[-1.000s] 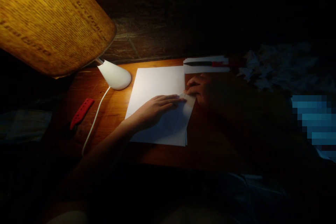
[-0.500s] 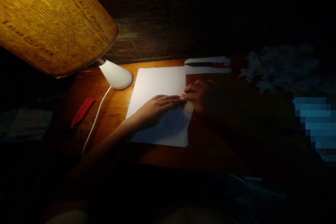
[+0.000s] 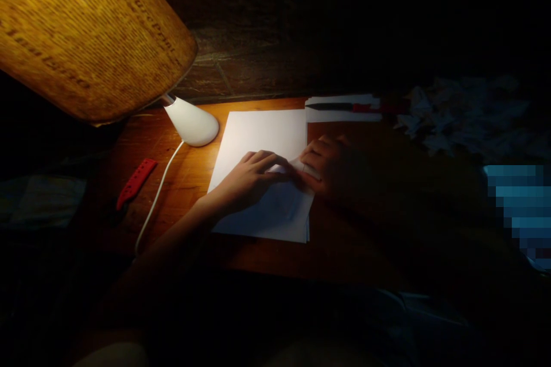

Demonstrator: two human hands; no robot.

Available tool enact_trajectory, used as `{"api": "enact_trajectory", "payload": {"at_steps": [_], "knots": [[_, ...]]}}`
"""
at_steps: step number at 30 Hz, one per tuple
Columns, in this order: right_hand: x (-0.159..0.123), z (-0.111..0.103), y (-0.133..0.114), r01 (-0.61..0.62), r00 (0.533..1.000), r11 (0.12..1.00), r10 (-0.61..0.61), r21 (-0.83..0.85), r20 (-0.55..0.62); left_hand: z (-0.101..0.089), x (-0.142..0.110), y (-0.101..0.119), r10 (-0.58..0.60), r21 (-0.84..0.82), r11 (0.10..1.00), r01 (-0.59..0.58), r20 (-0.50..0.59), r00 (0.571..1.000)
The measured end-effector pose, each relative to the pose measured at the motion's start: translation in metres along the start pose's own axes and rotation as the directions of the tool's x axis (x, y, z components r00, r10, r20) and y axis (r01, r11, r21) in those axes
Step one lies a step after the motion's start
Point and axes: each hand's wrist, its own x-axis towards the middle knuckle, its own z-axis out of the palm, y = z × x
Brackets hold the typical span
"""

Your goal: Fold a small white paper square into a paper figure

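A small piece of folded white paper point(image 3: 310, 171) sits between my two hands, over the right edge of a stack of white sheets point(image 3: 267, 131). My left hand point(image 3: 258, 175), fingers bent, is closed on the paper's left side. My right hand point(image 3: 329, 163), dim in shadow, grips its right side with curled fingers. The exact shape of the folded paper is hidden by the fingers.
A lamp with a white base point(image 3: 193, 123) and a wide yellow-brown shade point(image 3: 99, 34) stands at the left. Its white cord point(image 3: 157, 198) runs near a red power strip point(image 3: 136, 182). A dark-bladed knife point(image 3: 336, 107) lies on smaller paper sheets point(image 3: 344, 117). Many folded paper pieces point(image 3: 456, 114) are heaped right.
My left hand's fingers have gone from nearly flat on the paper to bent around it. The folded paper now shows lifted between both hands. The view has shifted slightly.
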Motion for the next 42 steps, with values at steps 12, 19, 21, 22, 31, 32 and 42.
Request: {"api": "enact_trajectory", "payload": {"at_steps": [12, 19, 21, 22, 31, 32, 42], "knots": [[0.001, 0.002, -0.005, -0.072, 0.997, 0.997, 0.071, 0.026, 0.019, -0.010, -0.007, -0.015, -0.218, -0.328, 0.934, 0.142, -0.207, 0.954], [0.003, -0.003, -0.008, -0.089, 0.994, 0.996, 0.088, 0.013, 0.057, -0.007, -0.007, -0.016, -0.209, -0.229, 0.960, 0.160, -0.213, 0.954], [0.003, -0.003, -0.008, -0.091, 0.995, 0.996, 0.090, 0.015, 0.052, -0.005, -0.006, -0.016, -0.204, -0.219, 0.963, 0.159, -0.197, 0.959], [0.003, -0.003, -0.008, -0.089, 0.995, 0.996, 0.088, 0.015, 0.054, -0.005, -0.006, -0.016, -0.203, -0.213, 0.964, 0.161, -0.191, 0.960], [0.002, -0.003, -0.007, -0.074, 0.997, 0.997, 0.075, -0.032, 0.027, -0.007, -0.007, -0.020, -0.189, -0.111, 0.978, 0.176, -0.117, 0.975], [0.002, -0.003, -0.007, -0.076, 0.997, 0.997, 0.076, -0.035, 0.026, -0.007, -0.007, -0.021, -0.191, -0.104, 0.978, 0.179, -0.111, 0.975], [-0.001, 0.000, -0.007, -0.028, 1.000, 1.000, 0.028, 0.005, 0.003, -0.010, -0.009, -0.017, -0.152, -0.024, 0.988, 0.150, -0.123, 0.981]]}}
